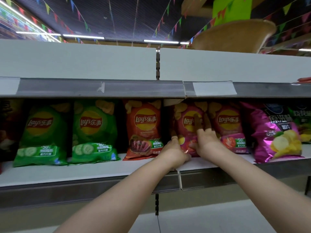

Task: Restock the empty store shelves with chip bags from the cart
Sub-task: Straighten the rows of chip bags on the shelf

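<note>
Both my hands reach onto the middle shelf (104, 172) and hold one pink-red Lay's tomato bag (186, 125) that stands upright there. My left hand (174, 151) grips its lower left edge. My right hand (207, 140) lies flat on the bag's front, fingers pointing up over the logo. A second tomato bag (230, 126) stands just to its right. Left of it stand an orange-red Lay's bag (144, 128) and two green cucumber Lay's bags (94, 130) (42, 133). The cart is out of view.
A shiny purple chip bag (276, 132) stands at the right, with another bag partly hidden behind it. The upper shelf (101, 88) overhangs the bags and shows only its white back panel. A dark gap separates the orange-red bag from the held one.
</note>
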The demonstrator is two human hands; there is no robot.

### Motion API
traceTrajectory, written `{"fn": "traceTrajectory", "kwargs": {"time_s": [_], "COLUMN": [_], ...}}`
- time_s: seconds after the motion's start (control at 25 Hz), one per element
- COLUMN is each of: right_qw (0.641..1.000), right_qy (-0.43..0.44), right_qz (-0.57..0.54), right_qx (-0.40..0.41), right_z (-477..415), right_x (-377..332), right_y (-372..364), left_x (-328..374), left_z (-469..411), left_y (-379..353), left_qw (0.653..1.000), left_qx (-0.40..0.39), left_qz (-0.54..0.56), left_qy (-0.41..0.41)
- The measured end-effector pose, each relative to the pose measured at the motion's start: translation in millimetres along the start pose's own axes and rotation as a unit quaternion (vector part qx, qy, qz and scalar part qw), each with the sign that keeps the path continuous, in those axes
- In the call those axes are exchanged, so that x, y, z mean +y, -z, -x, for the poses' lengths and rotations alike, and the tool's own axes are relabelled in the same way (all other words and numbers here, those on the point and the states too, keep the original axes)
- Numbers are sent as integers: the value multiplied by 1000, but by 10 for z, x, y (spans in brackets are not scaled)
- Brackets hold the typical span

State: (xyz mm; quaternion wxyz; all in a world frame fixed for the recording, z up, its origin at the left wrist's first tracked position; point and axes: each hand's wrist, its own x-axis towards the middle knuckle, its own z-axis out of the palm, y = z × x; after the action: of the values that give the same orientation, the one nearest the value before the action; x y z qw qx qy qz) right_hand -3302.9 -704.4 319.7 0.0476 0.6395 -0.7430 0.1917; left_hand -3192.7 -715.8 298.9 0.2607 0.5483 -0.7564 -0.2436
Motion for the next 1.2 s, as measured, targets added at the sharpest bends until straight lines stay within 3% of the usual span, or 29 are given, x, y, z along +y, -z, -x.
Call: {"fn": "traceTrajectory", "kwargs": {"time_s": [0.12,0.2,0.32,0.36,0.48,0.76,0.88,0.96,1.04,1.08,1.12,1.2], "right_qw": [999,996,994,993,990,988,988,957,866,822,813,862], "right_qy": [27,53,72,78,108,128,109,169,338,418,467,447], "right_qz": [30,41,64,70,58,77,81,41,-55,-89,-107,-161], "right_qx": [24,50,56,60,73,30,79,232,364,375,331,180], "right_z": [-1,-25,-68,-82,-162,-271,-111,-17,119,172,216,281], "right_x": [-40,-56,-90,-75,2,39,5,-72,-298,-480,-695,-1197], "right_y": [172,196,81,26,-79,-157,-22,-5,-73,-120,-138,-91], "left_x": [14,10,-49,-98,-300,-453,-420,-503,-681,-755,-862,-994], "left_z": [66,172,254,233,106,-25,198,431,615,697,732,742], "left_y": [-34,-49,130,257,593,709,762,786,792,810,814,849], "left_qw": [1000,990,929,915,911,892,910,903,861,852,852,848], "left_qx": [23,116,274,277,194,198,216,287,396,405,392,371], "left_qz": [-10,-50,-233,-285,-361,-405,-352,-319,-315,-329,-348,-363], "left_qy": [-15,-66,-92,-60,41,-25,-28,-25,-51,-33,10,111]}}
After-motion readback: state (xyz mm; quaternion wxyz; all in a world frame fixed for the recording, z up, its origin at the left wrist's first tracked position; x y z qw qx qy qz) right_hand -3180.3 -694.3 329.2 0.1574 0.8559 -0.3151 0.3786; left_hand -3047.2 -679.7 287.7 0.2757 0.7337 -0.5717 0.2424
